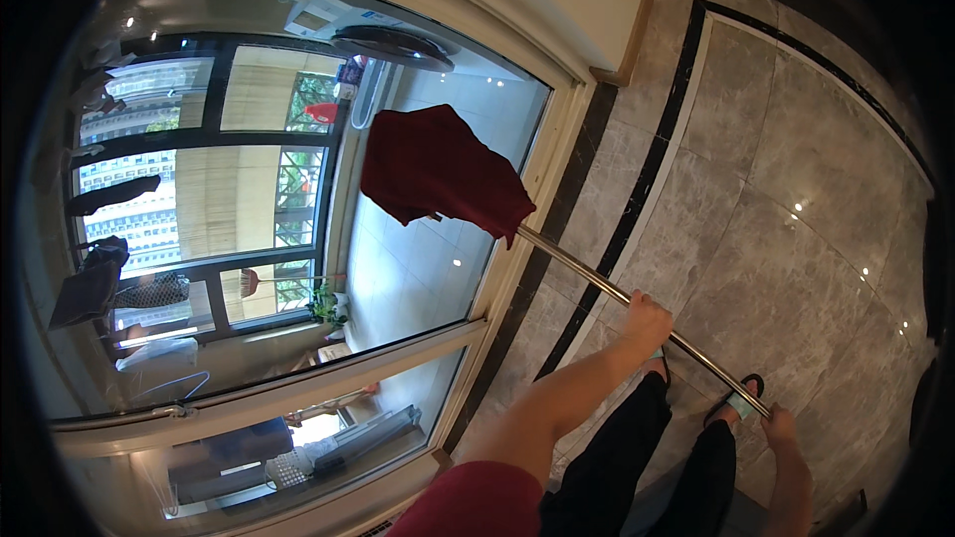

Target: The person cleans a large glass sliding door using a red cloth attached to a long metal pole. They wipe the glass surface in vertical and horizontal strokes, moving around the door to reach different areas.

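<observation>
A metal pole (574,265) runs diagonally before me, and both my hands are closed around it. My left hand (647,322) grips it partway along, while my right hand (780,426) holds it by the near end. Dark red cloth (440,171) drapes over the far end, hiding whatever head the pole has; a small piece of something pokes out at the cloth's lower edge. Behind the cloth is the glass pane (418,268) of a framed door. I cannot tell whether cloth and glass touch.
A pale door frame (515,268) and a dark stone threshold (552,186) border the grey marble-look tile floor (806,164). Through the glass appear a front-loading washing machine (395,45), hanging laundry (89,283), a broom (254,282) and a potted plant (328,306).
</observation>
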### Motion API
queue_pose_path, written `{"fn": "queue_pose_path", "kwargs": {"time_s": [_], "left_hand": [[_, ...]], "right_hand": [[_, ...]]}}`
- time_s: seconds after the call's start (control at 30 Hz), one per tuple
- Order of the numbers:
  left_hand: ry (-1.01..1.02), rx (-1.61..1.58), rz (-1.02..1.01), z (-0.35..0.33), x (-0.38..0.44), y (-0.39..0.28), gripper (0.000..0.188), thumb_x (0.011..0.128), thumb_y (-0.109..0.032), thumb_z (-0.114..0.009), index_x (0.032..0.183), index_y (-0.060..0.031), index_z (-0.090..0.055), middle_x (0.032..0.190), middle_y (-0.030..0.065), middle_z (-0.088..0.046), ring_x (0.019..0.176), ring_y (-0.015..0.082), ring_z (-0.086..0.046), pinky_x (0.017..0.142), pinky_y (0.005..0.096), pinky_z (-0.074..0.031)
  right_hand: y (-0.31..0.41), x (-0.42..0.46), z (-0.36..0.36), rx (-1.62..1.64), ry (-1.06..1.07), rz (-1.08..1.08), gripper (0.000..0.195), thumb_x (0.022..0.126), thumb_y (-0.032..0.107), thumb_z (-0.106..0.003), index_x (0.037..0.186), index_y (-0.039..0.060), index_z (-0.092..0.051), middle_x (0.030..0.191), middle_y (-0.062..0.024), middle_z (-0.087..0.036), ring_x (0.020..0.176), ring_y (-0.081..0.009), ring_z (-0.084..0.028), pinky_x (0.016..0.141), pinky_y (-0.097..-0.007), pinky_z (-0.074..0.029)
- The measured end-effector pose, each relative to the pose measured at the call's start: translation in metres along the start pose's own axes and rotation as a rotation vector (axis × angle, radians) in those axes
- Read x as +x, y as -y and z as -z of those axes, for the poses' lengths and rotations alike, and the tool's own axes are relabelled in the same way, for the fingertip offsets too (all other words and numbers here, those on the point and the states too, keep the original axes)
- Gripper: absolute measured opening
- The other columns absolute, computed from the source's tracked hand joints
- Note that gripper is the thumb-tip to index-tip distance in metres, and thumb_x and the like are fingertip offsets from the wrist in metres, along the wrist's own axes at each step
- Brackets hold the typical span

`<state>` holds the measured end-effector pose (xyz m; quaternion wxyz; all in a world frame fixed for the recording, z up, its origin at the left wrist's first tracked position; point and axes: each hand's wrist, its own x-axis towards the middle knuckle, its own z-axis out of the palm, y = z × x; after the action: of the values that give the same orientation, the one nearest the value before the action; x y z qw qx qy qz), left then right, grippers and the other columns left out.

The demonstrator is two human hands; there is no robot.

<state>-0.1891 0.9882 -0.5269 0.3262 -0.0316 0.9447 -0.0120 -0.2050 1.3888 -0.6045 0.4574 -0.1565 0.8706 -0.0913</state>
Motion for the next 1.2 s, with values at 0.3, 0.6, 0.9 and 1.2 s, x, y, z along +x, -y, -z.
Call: {"fn": "queue_pose_path", "kwargs": {"time_s": [0.3, 0.6, 0.9, 1.2], "left_hand": [[0.497, -0.02, -0.128, -0.034, 0.048, -0.009, 0.008, 0.077, -0.014, -0.063, 0.085, -0.0138, -0.066, 0.089, 0.0037, -0.06, 0.093, 0.0218, -0.05, 0.09, 0.0373, -0.028], [0.354, -0.063, -0.199, -0.068, 0.028, 0.027, 0.01, 0.076, -0.016, -0.06, 0.083, -0.0147, -0.066, 0.081, 0.0055, -0.061, 0.087, 0.0204, -0.054, 0.082, 0.0337, -0.032], [0.334, 0.107, -0.266, 0.012, -0.04, -0.016, 0.01, 0.077, -0.015, -0.059, 0.083, -0.0127, -0.066, 0.083, 0.0033, -0.064, 0.083, 0.0193, -0.056, 0.077, 0.0317, -0.035], [-0.186, 0.025, -0.09, 0.088, -0.149, -0.063, 0.007, 0.067, -0.011, -0.06, 0.067, -0.0142, -0.065, 0.067, 0.0045, -0.062, 0.064, 0.0216, -0.058, 0.064, 0.0359, -0.04]], "right_hand": [[-0.004, -0.043, 0.004, -0.193, 0.06, -0.092, 0.021, 0.073, 0.017, -0.065, 0.079, 0.0014, -0.052, 0.068, -0.0154, -0.058, 0.063, -0.0304, -0.057, 0.057, -0.0398, -0.045], [0.082, -0.128, 0.001, -0.238, -0.001, -0.024, 0.027, 0.07, 0.024, -0.065, 0.081, 0.0029, -0.051, 0.064, -0.0142, -0.058, 0.055, -0.0319, -0.057, 0.051, -0.0418, -0.045], [0.042, -0.199, 0.008, -0.187, -0.131, 0.088, 0.025, 0.077, 0.027, -0.061, 0.086, 0.0043, -0.053, 0.06, -0.0131, -0.056, 0.05, -0.0279, -0.056, 0.047, -0.0381, -0.044], [-0.024, -0.228, 0.08, -0.038, -0.134, 0.284, 0.028, 0.084, 0.032, -0.051, 0.091, 0.0056, -0.055, 0.067, -0.0215, -0.058, 0.058, -0.0415, -0.055, 0.052, -0.0496, -0.042]]}}
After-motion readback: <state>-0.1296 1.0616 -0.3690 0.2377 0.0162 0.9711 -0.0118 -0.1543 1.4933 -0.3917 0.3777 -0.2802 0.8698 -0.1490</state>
